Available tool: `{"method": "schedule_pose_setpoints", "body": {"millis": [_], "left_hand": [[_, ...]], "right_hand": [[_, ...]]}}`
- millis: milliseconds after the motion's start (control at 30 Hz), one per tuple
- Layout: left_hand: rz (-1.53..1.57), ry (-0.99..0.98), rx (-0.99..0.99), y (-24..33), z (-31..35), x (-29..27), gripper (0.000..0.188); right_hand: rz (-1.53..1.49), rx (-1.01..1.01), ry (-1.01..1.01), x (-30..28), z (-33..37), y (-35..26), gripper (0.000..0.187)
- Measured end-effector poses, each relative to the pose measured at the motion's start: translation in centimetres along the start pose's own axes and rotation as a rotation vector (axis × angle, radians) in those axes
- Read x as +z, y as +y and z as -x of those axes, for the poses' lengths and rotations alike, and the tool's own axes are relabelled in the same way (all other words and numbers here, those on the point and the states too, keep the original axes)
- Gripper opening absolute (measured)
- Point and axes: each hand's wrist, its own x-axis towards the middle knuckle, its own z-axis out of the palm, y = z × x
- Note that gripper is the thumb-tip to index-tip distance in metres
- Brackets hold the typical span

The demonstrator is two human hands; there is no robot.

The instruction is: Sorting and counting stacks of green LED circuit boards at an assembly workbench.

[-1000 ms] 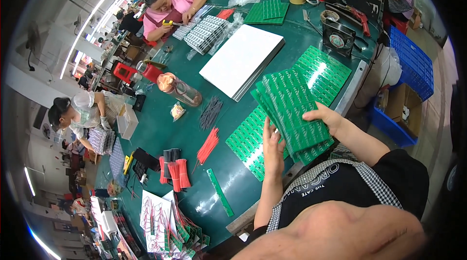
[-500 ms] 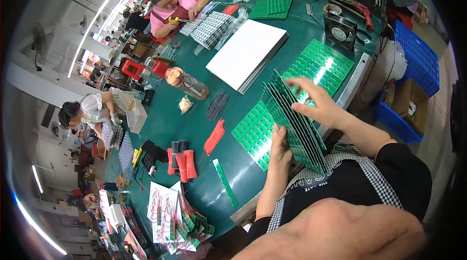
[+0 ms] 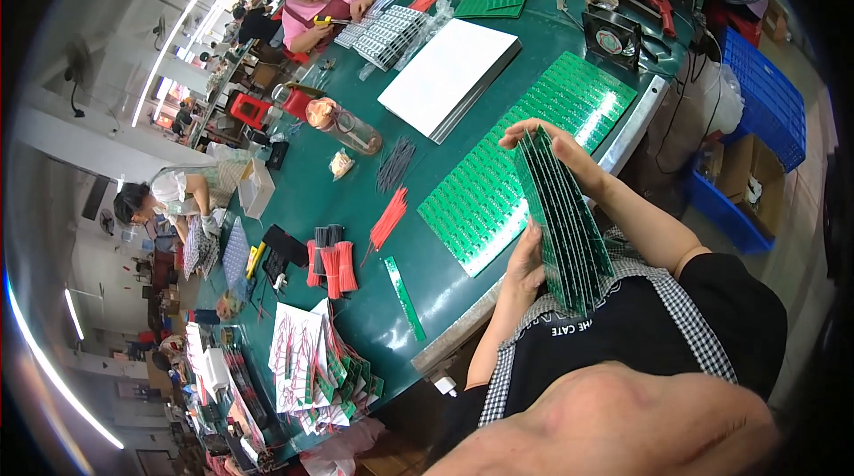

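Observation:
A stack of thin green circuit boards (image 3: 562, 231) stands on edge between my hands, in front of my chest, with narrow gaps between the boards. My left hand (image 3: 525, 264) grips the stack low on its left side, its thumb pointing up along the face. My right hand (image 3: 569, 154) is closed around the top end, fingers over the far side and thumb on the near side. Beyond the stack, large green circuit board panels (image 3: 485, 196) lie flat on the table. A narrow green board strip (image 3: 405, 298) lies to the left.
Bundles of red wires (image 3: 334, 269) and dark wires (image 3: 394, 165) lie on the green table (image 3: 356, 200). Nearby are a bottle (image 3: 345, 126), a white stack (image 3: 449, 76) and wired boards (image 3: 325, 369). A black fan (image 3: 611, 40) stands right; blue crates (image 3: 761, 102) are beyond. Co-workers sit across the table.
My right hand has gone from spread fingers beside the boards to a hold on their top end. The stack has shifted slightly right and is more upright, uncovering more of the flat panels.

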Motion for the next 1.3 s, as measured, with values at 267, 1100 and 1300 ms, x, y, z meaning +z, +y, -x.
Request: {"method": "schedule_pose_setpoints", "body": {"millis": [267, 1100, 1300], "left_hand": [[0.143, -0.057, -0.101, -2.1, 1.7, 4.4, 0.042], [0.256, -0.281, -0.235, -2.5, 0.9, 4.9, 0.071], [0.28, -0.209, -0.314, -1.9, 0.8, 4.5, 0.063]], "right_hand": [[0.232, 0.028, 0.136, 0.7, 1.1, -0.5, 0.042], [0.212, 0.002, -0.314, 0.0, -0.4, -2.7, 0.057], [0.332, 0.175, -0.277, 0.1, -0.5, -3.2, 0.035]]}}
